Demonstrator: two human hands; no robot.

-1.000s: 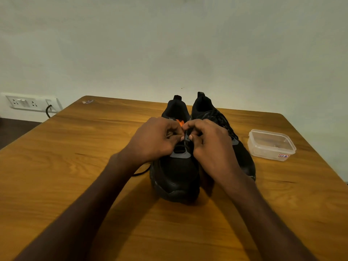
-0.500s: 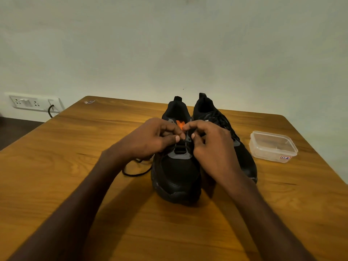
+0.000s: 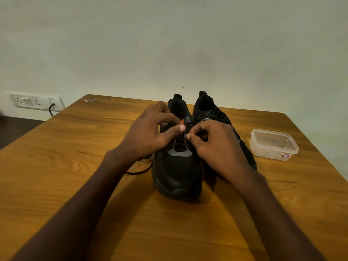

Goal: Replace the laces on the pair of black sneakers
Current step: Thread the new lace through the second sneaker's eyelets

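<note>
both forearms reach in from the near edge and converge over the nearer black sneaker [image 3: 177,172]. left hand [image 3: 150,134] arched, knuckles up, thumb stretched toward the centre of the lacing area, fingers curled down onto the shoe's upper left side; whether it pinches anything, cannot tell. right hand [image 3: 218,146] lower, fingers curled inward, thumb and forefinger tips brought together at the eyelet row just right of the tongue; what sits between them is too small to make out.

nearer sneaker stands upright on the wooden table [image 3: 75,166], toe toward the camera, grey patch at the base of the lacing visible between the two hands, an orange spot showing behind the left thumb. second black sneaker [image 3: 209,110] just beside it on the right, touching or nearly so, mostly hidden behind the right hand, laces on it.

black lace [image 3: 139,171] trails onto the table under the left wrist, looping beside the nearer shoe.

clear plastic container [image 3: 273,144] with a small label, right of the shoes, apart. wall socket panel [image 3: 28,100] far left.
</note>
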